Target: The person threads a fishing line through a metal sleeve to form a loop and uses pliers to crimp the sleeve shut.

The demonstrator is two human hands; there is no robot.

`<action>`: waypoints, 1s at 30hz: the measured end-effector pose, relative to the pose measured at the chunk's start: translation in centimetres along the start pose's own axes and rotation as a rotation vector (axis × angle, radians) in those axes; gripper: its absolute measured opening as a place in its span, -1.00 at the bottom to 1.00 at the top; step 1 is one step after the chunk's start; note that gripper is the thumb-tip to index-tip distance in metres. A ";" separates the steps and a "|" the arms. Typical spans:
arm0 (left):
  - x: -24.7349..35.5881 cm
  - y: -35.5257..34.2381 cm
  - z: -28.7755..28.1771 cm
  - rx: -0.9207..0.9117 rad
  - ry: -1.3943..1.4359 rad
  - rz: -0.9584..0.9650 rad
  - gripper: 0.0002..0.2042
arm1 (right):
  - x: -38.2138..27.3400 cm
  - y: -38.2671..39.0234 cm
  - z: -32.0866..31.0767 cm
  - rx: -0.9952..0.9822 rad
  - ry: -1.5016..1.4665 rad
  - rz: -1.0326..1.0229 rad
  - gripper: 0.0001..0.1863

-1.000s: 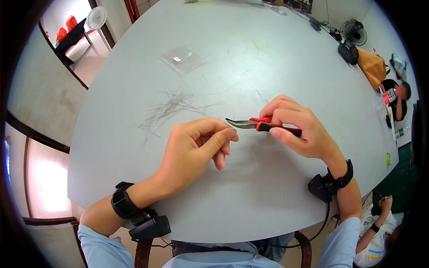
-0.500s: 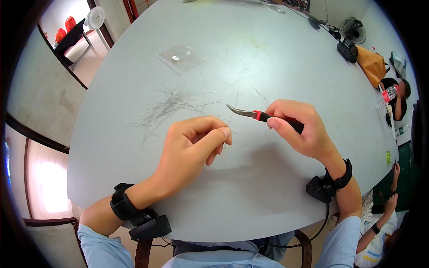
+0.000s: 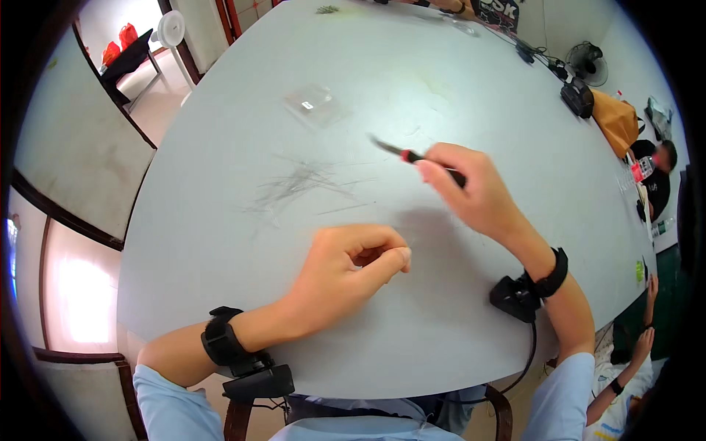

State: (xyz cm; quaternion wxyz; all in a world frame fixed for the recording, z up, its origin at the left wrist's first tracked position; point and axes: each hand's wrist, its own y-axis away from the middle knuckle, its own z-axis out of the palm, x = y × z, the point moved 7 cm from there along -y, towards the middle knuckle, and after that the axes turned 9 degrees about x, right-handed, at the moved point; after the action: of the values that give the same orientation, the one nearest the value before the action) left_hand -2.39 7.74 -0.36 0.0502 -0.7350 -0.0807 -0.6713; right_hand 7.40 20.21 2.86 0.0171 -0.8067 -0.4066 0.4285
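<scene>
My left hand point(image 3: 350, 269) is closed in a pinch above the near middle of the grey table point(image 3: 206, 279); anything between its fingertips is too small to make out. My right hand point(image 3: 471, 187) grips bent-nose pliers point(image 3: 394, 147) with red and black handles, held up to the right of and above a loose pile of thin wires point(image 3: 298, 184). The jaws, blurred by motion, point up and to the left. A clear plastic bag point(image 3: 320, 110) with a small white label lies farther back.
Along the right edge are cables, a black device point(image 3: 577, 99), an orange bag point(image 3: 614, 117) and a bottle. A person point(image 3: 654, 184) sits at the right, another point(image 3: 621, 382) at lower right, another point(image 3: 478, 11) at the back. A small greenish pile point(image 3: 327, 10) lies at the far edge.
My right hand has lifted the pliers away, up and to the left, separating them from my left hand. My left hand sits lower and farther right in the picture; the view has shifted slightly.
</scene>
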 end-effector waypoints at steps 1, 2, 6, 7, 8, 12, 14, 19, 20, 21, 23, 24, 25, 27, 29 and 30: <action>-0.2 0.0 0.2 -0.027 0.033 -0.008 -0.82 | -1.0 -0.6 1.3 -0.038 -0.009 -0.090 -0.80; -0.1 0.0 0.1 -0.026 0.034 -0.007 -0.82 | -1.8 -1.0 2.4 -0.077 -0.018 -0.180 -0.80; -0.2 -0.2 0.0 -0.010 0.036 -0.007 -0.81 | -2.9 -1.8 2.8 -0.020 -0.012 -0.288 -0.78; -0.3 -0.3 0.0 -0.010 0.055 0.008 -0.81 | -2.3 -1.7 2.5 -0.036 0.035 -0.241 -0.78; -0.3 -0.3 -0.1 -0.004 0.058 0.008 -0.81 | -1.6 -1.5 2.1 -0.052 0.084 -0.193 -0.78; -0.3 -0.4 -0.2 0.012 0.125 -0.035 -0.80 | -0.7 0.2 0.5 -0.111 0.244 -0.242 -0.81; -0.3 -0.6 -0.4 0.019 0.146 -0.039 -0.80 | -1.0 1.4 -0.3 -0.107 0.233 -0.286 -0.83; -0.3 -0.7 0.0 -0.037 0.218 -0.024 -0.79 | -0.3 3.3 -0.9 -0.122 0.249 -0.293 -0.84; -0.2 -0.7 0.0 -0.043 0.215 -0.023 -0.79 | -0.1 3.5 -0.9 -0.125 0.238 -0.287 -0.84; -0.2 -0.7 0.2 -0.046 0.257 -0.053 -0.80 | 0.0 3.6 -1.1 -0.121 0.237 -0.285 -0.84; -0.2 -0.7 0.4 -0.052 0.295 -0.082 -0.80 | 0.2 3.8 -0.9 -0.161 0.269 -0.291 -0.81; -0.3 -0.7 0.5 -0.074 0.334 -0.115 -0.82 | 0.2 3.9 -0.9 -0.157 0.269 -0.290 -0.81; -0.4 -0.6 0.7 -0.096 0.373 -0.148 -0.83 | 0.0 3.9 -1.2 -0.089 0.256 -0.302 -0.79; -0.7 -0.6 0.8 -0.130 0.383 -0.189 -0.84 | -0.9 3.9 -1.3 -0.020 0.241 -0.312 -0.75; -1.1 -0.6 1.0 -0.163 0.395 -0.234 -0.85 | -3.2 3.8 -1.7 0.071 0.174 -0.371 -0.71; -1.2 -0.4 1.1 -0.180 0.394 -0.266 -0.85 | -4.1 3.8 -1.7 0.102 0.151 -0.390 -0.69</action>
State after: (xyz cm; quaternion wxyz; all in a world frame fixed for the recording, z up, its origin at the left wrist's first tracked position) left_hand -1.51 8.32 -1.62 -0.0896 -0.5746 -0.1055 -0.8066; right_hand 9.85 15.49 5.29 0.1707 -0.7408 -0.5303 0.3753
